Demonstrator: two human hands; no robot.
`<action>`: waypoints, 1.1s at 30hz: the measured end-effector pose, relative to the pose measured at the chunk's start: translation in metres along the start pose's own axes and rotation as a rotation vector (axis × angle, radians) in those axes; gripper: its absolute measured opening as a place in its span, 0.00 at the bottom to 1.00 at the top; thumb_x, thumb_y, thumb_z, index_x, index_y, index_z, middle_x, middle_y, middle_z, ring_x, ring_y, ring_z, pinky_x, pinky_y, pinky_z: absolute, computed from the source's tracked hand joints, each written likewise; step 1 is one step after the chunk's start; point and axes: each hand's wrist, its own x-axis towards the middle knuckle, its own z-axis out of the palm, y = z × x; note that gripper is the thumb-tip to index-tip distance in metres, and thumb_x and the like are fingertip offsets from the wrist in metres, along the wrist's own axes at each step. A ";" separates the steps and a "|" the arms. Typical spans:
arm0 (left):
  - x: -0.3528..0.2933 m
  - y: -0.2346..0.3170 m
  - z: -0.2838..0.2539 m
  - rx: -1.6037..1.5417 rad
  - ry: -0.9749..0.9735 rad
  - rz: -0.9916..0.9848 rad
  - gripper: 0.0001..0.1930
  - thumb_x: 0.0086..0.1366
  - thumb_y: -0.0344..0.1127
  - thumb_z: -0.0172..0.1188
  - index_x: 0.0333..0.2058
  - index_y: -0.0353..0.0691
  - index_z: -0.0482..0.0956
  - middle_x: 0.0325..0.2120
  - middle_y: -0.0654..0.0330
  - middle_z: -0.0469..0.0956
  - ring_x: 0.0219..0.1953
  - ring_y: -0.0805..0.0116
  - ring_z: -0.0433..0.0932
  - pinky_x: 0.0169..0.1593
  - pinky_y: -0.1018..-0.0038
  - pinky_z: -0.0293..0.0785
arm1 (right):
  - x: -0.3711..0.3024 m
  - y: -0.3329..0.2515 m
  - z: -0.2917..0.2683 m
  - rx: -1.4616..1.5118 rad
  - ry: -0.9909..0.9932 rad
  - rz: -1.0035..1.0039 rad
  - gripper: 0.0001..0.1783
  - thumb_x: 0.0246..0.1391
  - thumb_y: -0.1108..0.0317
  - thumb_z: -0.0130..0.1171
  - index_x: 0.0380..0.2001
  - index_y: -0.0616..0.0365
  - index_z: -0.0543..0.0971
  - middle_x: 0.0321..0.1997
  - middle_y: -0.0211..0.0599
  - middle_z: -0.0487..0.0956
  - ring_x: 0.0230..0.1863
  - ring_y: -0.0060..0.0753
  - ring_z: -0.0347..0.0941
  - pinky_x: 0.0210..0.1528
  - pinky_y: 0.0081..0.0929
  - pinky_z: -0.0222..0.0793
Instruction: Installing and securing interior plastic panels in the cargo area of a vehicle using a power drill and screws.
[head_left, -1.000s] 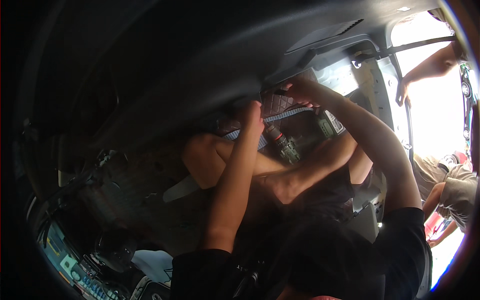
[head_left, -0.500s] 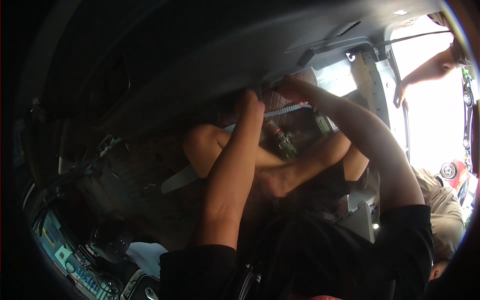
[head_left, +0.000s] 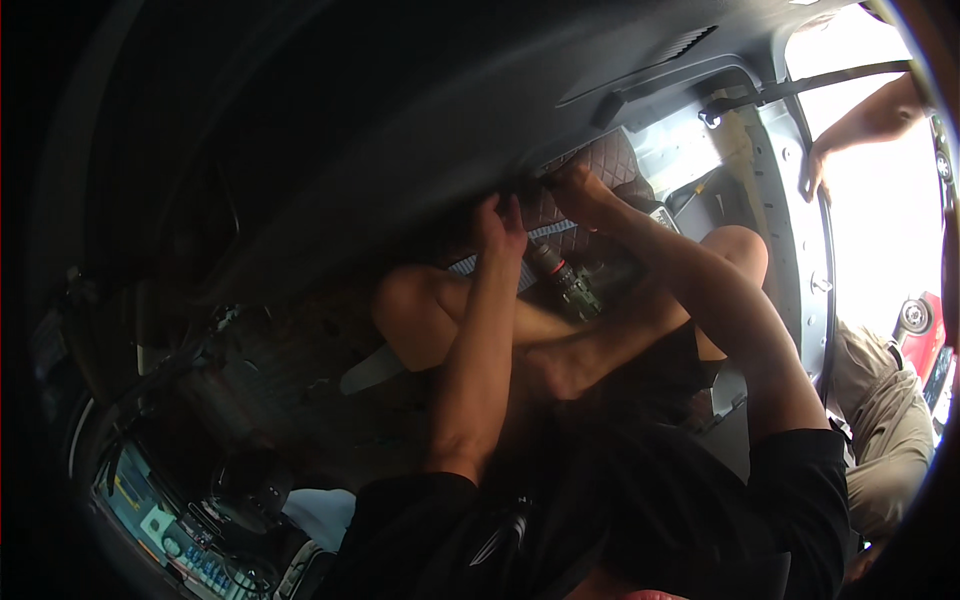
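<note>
"Status?"
"On my feed, left hand (head_left: 500, 232), fingers spread, sits apart from right hand (head_left: 578, 196), whose grip I can't tell. Both are near the dark panel (head_left: 430, 140), eleven o'clock."
"Drill (head_left: 570, 281)?"
"Six o'clock from the right hand."

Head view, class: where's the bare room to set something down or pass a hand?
Pass: bright opening between another person's forearm and beige trousers. Set down: perhaps the glaring metal beside the quilted covering. Crowded: left hand, right hand, green tool and crossed legs below the dark panel.
</note>
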 end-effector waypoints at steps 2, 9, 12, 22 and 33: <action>0.000 -0.003 -0.002 -0.029 0.028 0.001 0.17 0.62 0.26 0.55 0.50 0.40 0.69 0.50 0.55 0.63 0.49 0.65 0.67 0.42 0.72 0.81 | -0.002 0.000 0.005 -0.197 0.392 -0.416 0.12 0.49 0.69 0.51 0.35 0.56 0.82 0.35 0.46 0.81 0.36 0.48 0.80 0.39 0.42 0.78; 0.001 -0.014 0.006 0.087 0.014 0.076 0.03 0.69 0.27 0.48 0.39 0.39 0.70 0.32 0.61 0.70 0.23 0.77 0.68 0.32 0.86 0.78 | -0.017 0.002 0.008 0.346 0.200 -0.033 0.12 0.52 0.67 0.51 0.36 0.58 0.81 0.36 0.48 0.81 0.37 0.51 0.79 0.37 0.41 0.76; 0.000 -0.016 0.006 0.145 0.204 0.128 0.04 0.70 0.27 0.45 0.36 0.38 0.69 0.29 0.61 0.70 0.17 0.77 0.64 0.26 0.90 0.75 | -0.016 0.008 0.020 0.230 0.329 -0.271 0.13 0.53 0.67 0.52 0.39 0.58 0.80 0.34 0.53 0.80 0.36 0.53 0.79 0.36 0.42 0.75; 0.008 -0.010 -0.014 0.100 0.077 0.015 0.08 0.70 0.29 0.47 0.44 0.32 0.68 0.35 0.53 0.73 0.30 0.70 0.77 0.19 0.91 0.69 | -0.021 -0.006 0.047 0.184 0.477 -0.058 0.19 0.53 0.74 0.48 0.47 0.68 0.76 0.30 0.59 0.78 0.31 0.59 0.77 0.34 0.44 0.73; -0.022 -0.010 -0.005 0.138 -0.145 0.029 0.11 0.71 0.28 0.47 0.50 0.31 0.68 0.48 0.57 0.72 0.42 0.76 0.73 0.27 0.95 0.70 | -0.029 -0.057 -0.021 0.029 0.065 0.025 0.16 0.48 0.77 0.46 0.37 0.64 0.80 0.28 0.55 0.79 0.34 0.47 0.80 0.36 0.39 0.76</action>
